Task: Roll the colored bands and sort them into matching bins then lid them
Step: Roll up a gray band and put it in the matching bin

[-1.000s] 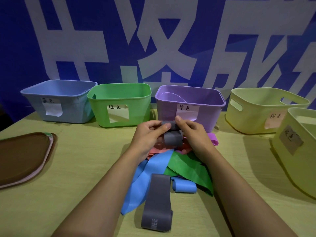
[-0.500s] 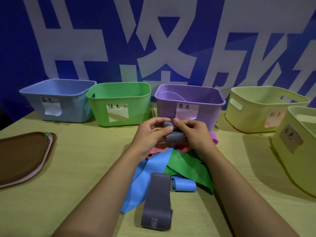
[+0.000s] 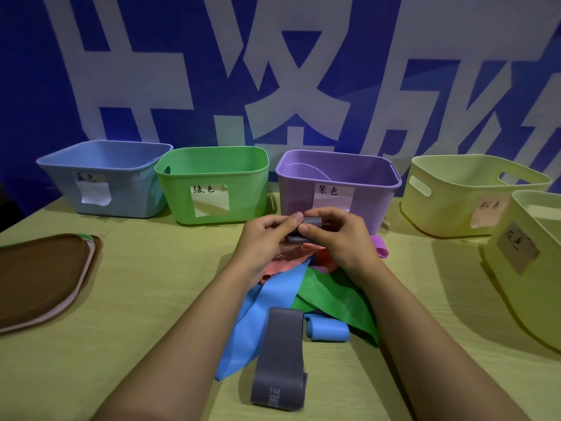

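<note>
Both hands hold a small grey band roll [image 3: 309, 226] above the pile, in front of the purple bin [image 3: 338, 189]. My left hand [image 3: 267, 238] pinches its left end and my right hand [image 3: 340, 235] curls round its right side. Below them lie a flat grey band [image 3: 280, 358], a long blue band [image 3: 264, 311], a rolled blue band [image 3: 328, 329], a green band [image 3: 337, 302], a pink band [image 3: 285, 264] and a purple band [image 3: 379, 246]. The blue bin [image 3: 106, 177] and green bin [image 3: 212, 183] stand at the back left.
Two yellow bins stand at the right: one labelled at the back [image 3: 467, 192], one nearer the edge [image 3: 528, 259]. A stack of lids [image 3: 42, 275], brown on top, lies at the left on the wooden table [image 3: 145, 299]. A blue banner wall is behind.
The grey band has been rolled tighter between both hands; the hanging part has shortened into a compact roll. Hands stay in the same spot.
</note>
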The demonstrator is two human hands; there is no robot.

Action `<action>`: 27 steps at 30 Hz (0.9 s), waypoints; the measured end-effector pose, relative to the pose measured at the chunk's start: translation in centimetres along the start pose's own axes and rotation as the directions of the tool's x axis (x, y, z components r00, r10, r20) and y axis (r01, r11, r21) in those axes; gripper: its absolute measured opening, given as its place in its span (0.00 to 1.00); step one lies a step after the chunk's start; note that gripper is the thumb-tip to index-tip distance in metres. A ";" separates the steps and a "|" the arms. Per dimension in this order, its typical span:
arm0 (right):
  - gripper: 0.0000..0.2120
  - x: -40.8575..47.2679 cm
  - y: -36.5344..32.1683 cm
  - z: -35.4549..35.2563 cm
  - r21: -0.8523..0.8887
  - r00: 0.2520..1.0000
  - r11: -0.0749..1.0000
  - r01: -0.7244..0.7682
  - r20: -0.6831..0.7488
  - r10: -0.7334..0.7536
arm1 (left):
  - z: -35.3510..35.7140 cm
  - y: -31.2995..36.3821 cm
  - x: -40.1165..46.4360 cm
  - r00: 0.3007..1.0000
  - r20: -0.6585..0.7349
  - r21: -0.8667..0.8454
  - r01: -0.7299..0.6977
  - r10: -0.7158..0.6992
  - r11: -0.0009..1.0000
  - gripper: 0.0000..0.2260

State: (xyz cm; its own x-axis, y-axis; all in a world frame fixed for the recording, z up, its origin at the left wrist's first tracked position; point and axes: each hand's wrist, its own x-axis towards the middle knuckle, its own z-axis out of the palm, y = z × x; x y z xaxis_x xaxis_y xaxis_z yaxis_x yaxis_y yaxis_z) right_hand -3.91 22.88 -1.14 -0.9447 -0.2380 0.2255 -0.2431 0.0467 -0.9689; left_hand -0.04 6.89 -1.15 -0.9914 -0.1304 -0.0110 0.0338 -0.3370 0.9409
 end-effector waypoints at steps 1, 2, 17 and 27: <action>0.13 0.0 0.0 0.0 0.003 1.000 1.000 0.002 0.003 -0.002 | -0.1 0.0 0.1 1.000 -0.005 0.006 -0.013 0.013 1.000 0.13; 0.13 0.0 0.0 -0.1 0.001 1.000 1.000 0.006 0.009 -0.006 | -0.2 0.0 0.1 1.000 -0.008 0.018 -0.025 0.025 1.000 0.12; 0.16 -0.5 -0.7 0.0 -0.075 0.997 0.995 -0.065 0.041 0.069 | -0.5 0.3 0.0 0.983 0.027 0.146 -0.184 0.182 0.972 0.13; 0.06 -0.1 -0.2 -0.2 -0.019 0.999 0.999 0.036 0.030 -0.035 | 0.0 0.5 0.1 0.983 0.001 0.053 -0.185 0.185 0.981 0.22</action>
State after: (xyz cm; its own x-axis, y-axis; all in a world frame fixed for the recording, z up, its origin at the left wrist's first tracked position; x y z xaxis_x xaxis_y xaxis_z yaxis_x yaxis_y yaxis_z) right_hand -3.83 23.11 -0.90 -0.9286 -0.2685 0.2562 -0.2806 0.0562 -0.9582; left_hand -0.14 6.68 -0.70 -0.9681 -0.1897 0.1635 0.2097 -0.2572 0.9433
